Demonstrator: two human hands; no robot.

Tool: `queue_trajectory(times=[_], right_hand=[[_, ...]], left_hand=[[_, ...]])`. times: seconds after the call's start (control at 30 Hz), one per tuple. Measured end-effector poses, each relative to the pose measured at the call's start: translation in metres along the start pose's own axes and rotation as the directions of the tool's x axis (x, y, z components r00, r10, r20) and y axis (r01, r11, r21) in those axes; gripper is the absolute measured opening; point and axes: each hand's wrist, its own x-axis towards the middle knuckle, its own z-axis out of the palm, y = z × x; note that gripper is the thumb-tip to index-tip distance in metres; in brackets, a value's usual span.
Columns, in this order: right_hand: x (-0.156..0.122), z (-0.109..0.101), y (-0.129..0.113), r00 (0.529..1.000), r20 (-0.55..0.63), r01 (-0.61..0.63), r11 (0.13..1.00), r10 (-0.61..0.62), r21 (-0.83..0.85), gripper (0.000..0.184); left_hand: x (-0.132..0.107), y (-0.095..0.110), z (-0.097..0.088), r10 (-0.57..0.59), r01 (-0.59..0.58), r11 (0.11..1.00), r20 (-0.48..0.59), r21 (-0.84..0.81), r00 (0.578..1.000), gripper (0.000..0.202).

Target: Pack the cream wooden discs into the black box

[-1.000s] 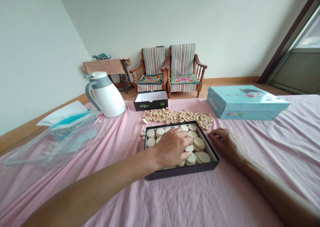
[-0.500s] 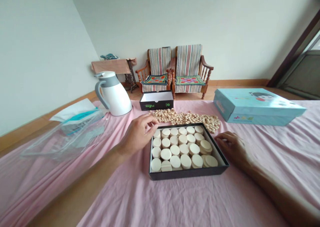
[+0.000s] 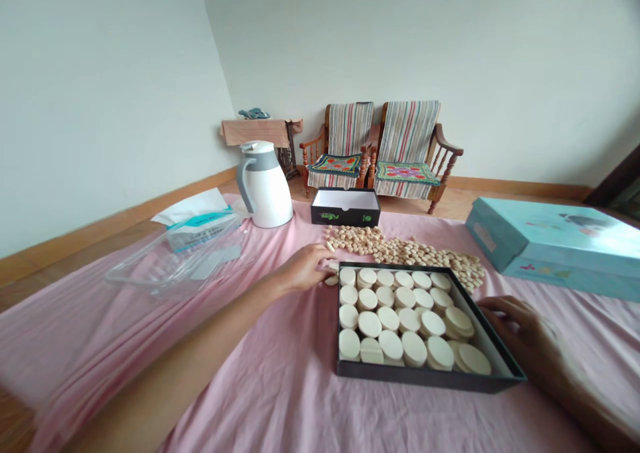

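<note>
A shallow black box (image 3: 425,381) lies in front of me, filled with rows of stacked pale round wooden discs (image 3: 388,318). Off its far left corner, my left hand (image 3: 305,268) has its thumb and fingers drawn together. A small pale piece (image 3: 330,246) shows at the fingertips; I cannot tell whether they grip it. A couple of loose discs (image 3: 331,280) lie on the cloth beneath those fingers, partly covered. On the other side, my right hand (image 3: 520,326) is curled, its fingertips against the outer right wall of the box. Its thumb is hidden.
Behind the box spreads a pile of small pale wooden pieces (image 3: 410,250). Farther back stands an open black box (image 3: 345,216). A light blue carton (image 3: 565,240) sits right; a white jug (image 3: 270,193) and clear plastic tray (image 3: 165,266) stand left on pink cloth (image 3: 280,386).
My left hand has moved from above the box's left edge to the cloth outside it. The loose discs now show there. My right hand stays by the right wall. The view has turned left.
</note>
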Motion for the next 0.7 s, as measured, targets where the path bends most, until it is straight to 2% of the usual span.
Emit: queue_trajectory(times=[0.2, 0.4, 0.57, 0.67, 0.7], right_hand=[[0.001, 0.0, -0.002, 1.0, 0.011, -0.005, 1.0, 0.005, 0.006, 0.028], [0.003, 0.0, 0.001, 0.999, 0.049, -0.013, 1.0, 0.013, 0.006, 0.031], [0.003, -0.003, -0.005, 0.998, 0.057, -0.017, 0.999, 0.018, -0.032, 0.03], [0.003, -0.004, -0.006, 0.998, 0.06, -0.01, 0.999, 0.013, -0.049, 0.029], [0.003, -0.004, -0.005, 0.998, 0.063, -0.003, 0.999, 0.006, -0.054, 0.029]], left_hand=[[0.016, -0.002, 0.009, 0.016, -0.015, 1.0, 0.055, -0.015, 0.998, 0.011], [0.019, -0.005, 0.017, -0.052, 0.052, 0.999, 0.0, -0.01, 0.999, 0.009], [0.016, -0.002, 0.01, -0.093, 0.092, 0.996, -0.12, -0.016, 0.988, 0.014], [0.008, 0.014, -0.001, -0.083, 0.075, 0.996, -0.256, -0.04, 0.963, 0.019], [0.004, 0.023, -0.005, -0.051, 0.028, 0.997, -0.324, -0.073, 0.945, 0.018]])
